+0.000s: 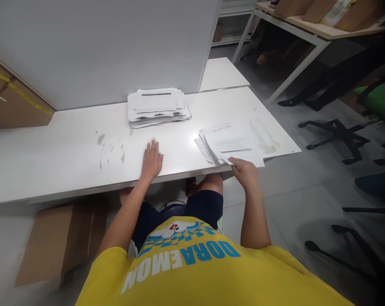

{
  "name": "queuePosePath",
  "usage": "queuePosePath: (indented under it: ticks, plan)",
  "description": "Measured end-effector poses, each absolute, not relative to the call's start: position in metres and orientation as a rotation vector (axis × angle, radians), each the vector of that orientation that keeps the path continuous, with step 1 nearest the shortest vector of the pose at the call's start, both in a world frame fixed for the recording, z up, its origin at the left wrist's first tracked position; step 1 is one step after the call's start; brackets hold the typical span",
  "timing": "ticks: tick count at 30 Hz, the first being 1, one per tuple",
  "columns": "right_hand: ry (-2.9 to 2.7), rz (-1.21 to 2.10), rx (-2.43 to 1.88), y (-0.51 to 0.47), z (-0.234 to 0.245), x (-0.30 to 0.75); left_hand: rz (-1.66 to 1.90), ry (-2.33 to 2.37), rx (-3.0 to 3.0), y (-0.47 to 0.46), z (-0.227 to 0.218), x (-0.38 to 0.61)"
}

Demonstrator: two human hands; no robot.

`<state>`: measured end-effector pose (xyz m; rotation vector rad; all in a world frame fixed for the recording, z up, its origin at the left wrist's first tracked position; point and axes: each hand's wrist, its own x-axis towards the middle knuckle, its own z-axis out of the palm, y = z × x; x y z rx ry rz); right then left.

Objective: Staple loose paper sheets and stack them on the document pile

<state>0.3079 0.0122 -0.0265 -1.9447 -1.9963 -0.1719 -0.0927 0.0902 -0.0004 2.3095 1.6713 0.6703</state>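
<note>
My left hand [152, 160] lies flat on the white table [68, 157], fingers stretched out and holding nothing. At the table's front edge on the right, my right hand [244, 171] grips the near edge of a paper sheet [232, 140], thumb on top and the other fingers hidden beneath. That sheet rests on a loose, fanned pile of printed papers [205, 149], its near corner reaching past the table edge. Farther back, beyond my left hand, a thicker stack of papers [160, 106] sits against the grey partition.
A grey partition [109, 46] rises along the table's back. One cardboard box [17, 102] stands at the far left; another cardboard box [52, 242] is under the table. To the right are office chairs [339, 136], a person's legs [345, 80] and a second table [294, 23] bearing boxes.
</note>
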Motion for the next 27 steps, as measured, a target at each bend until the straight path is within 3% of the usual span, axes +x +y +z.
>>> queuePosePath:
  ticks: [6,12,17,21,27]
  plan:
    - [-1.954,-0.329,-1.813,0.024,-0.022,0.296,0.673,1.649,2.291,0.094,-0.004,-0.096]
    - [-2.028,-0.050,-1.625,0.046,-0.009,0.293,0.671,1.627,2.260,0.092,-0.004,-0.094]
    - [-2.099,0.094,-1.217,0.022,0.006,0.219,0.732,1.525,2.029,0.093,-0.006,-0.102]
    - [-2.354,0.197,-1.004,-0.005,-0.007,0.141,0.824,1.432,1.869,0.091,-0.009,-0.108]
    - [-2.408,0.269,-1.065,-0.028,-0.037,0.090,0.864,1.398,1.824,0.088,-0.011,-0.106]
